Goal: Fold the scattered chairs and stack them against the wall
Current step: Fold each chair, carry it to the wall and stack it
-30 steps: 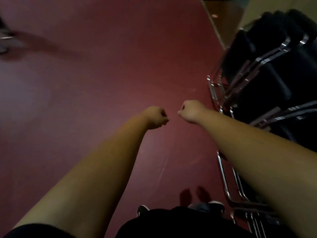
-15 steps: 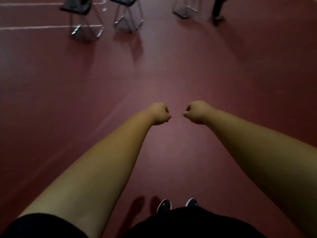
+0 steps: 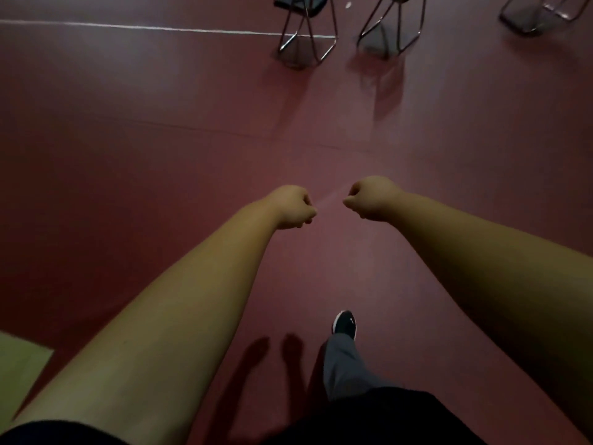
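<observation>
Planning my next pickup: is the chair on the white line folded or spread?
Spread: the chair stands upright, its leg frames splayed apart under the seat.

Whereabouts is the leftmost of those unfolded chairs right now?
In the head view the leftmost chair stands at the top edge, just right of centre, where the white floor line ends, with a second chair immediately to its right.

Black short-sleeved top [image 3: 369, 419], sleeve [image 3: 48, 433] edge showing at the lower left of the frame, forearms [image 3: 179, 316] bare. Grey trousers [image 3: 343, 364] and a black sneaker [image 3: 345, 322] with a white sole rim and little white mark.
</observation>
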A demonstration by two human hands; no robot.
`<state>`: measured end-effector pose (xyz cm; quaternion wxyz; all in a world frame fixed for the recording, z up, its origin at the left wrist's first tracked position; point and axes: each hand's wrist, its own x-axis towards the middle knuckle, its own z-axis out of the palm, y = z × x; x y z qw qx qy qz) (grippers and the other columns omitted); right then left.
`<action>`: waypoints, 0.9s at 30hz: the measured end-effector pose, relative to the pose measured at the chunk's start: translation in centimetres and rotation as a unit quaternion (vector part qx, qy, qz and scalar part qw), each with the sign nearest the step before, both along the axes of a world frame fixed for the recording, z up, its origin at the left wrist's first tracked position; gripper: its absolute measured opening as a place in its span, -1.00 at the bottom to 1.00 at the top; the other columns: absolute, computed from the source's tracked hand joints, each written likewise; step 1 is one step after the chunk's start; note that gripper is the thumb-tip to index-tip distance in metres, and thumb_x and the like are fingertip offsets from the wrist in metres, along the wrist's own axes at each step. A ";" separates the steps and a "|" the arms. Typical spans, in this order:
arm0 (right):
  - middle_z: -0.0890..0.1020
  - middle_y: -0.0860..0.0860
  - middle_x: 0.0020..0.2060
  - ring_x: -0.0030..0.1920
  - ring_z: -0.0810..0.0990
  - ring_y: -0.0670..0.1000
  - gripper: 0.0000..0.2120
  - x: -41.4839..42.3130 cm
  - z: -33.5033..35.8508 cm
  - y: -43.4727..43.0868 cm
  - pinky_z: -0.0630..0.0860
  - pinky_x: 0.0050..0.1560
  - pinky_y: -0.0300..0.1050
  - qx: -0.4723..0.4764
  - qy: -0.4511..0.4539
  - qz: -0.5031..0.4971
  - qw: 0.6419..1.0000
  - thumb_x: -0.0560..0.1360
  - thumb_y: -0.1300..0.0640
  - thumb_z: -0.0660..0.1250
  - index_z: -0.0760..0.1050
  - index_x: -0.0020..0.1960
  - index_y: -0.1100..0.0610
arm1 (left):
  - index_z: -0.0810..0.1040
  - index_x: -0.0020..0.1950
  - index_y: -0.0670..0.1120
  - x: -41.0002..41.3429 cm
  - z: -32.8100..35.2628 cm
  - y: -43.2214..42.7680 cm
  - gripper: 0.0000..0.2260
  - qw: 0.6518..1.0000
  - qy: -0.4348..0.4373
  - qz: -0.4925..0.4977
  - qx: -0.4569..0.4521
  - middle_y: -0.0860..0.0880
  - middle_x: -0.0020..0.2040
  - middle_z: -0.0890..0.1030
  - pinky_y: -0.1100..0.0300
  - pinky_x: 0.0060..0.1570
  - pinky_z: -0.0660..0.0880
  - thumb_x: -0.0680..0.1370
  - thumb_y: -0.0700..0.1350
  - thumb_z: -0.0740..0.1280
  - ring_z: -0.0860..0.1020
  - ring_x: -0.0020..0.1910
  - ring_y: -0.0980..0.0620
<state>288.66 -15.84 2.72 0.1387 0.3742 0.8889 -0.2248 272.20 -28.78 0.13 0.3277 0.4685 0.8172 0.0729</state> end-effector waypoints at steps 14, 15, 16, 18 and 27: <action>0.71 0.28 0.02 0.08 0.67 0.28 -0.65 -24.1 1.0 23.1 0.61 0.18 0.13 -0.047 0.055 -0.004 0.997 0.66 0.06 0.27 0.68 0.07 0.32 | 0.69 -0.06 -0.06 -20.7 2.8 18.6 -0.82 0.997 0.008 0.073 0.029 -0.02 -0.12 0.75 0.00 0.11 0.62 0.63 -0.03 0.34 0.70 -0.09 -0.02; 0.71 0.28 0.01 0.08 0.67 0.28 -0.65 -26.1 0.9 24.0 0.61 0.18 0.13 -0.043 0.058 0.004 0.997 0.65 0.06 0.27 0.68 0.06 0.31 | 0.70 -0.06 -0.07 -22.6 2.7 19.3 -0.81 0.997 0.013 0.075 0.032 -0.03 -0.12 0.75 0.00 0.10 0.62 0.64 -0.03 0.34 0.70 -0.10 -0.02; 0.71 0.27 0.00 0.08 0.67 0.28 -0.65 -28.2 0.9 24.8 0.61 0.18 0.11 -0.041 0.053 0.012 0.998 0.65 0.05 0.26 0.68 0.06 0.31 | 0.70 -0.07 -0.07 -24.8 2.6 20.0 -0.80 0.996 0.012 0.085 0.032 -0.03 -0.13 0.75 0.00 0.09 0.63 0.64 -0.03 0.34 0.70 -0.11 -0.03; 0.72 0.25 -0.01 0.07 0.67 0.27 -0.66 -33.2 0.3 26.8 0.61 0.17 0.08 -0.033 0.048 0.026 0.998 0.65 0.05 0.26 0.68 0.06 0.29 | 0.70 -0.07 -0.07 -30.1 1.6 22.1 -0.81 0.994 0.004 0.106 0.039 -0.04 -0.13 0.75 -0.02 0.07 0.64 0.63 -0.04 0.34 0.71 -0.13 -0.03; 0.72 0.24 0.07 0.13 0.67 0.25 -0.66 -51.9 -0.8 36.5 0.58 0.20 0.05 -0.004 0.004 0.012 1.000 0.65 0.06 0.26 0.69 0.12 0.28 | 0.70 -0.07 -0.05 -50.2 -0.8 34.1 -0.81 0.995 -0.036 0.079 0.056 -0.04 -0.11 0.75 -0.06 0.06 0.66 0.63 -0.04 0.33 0.72 -0.14 -0.03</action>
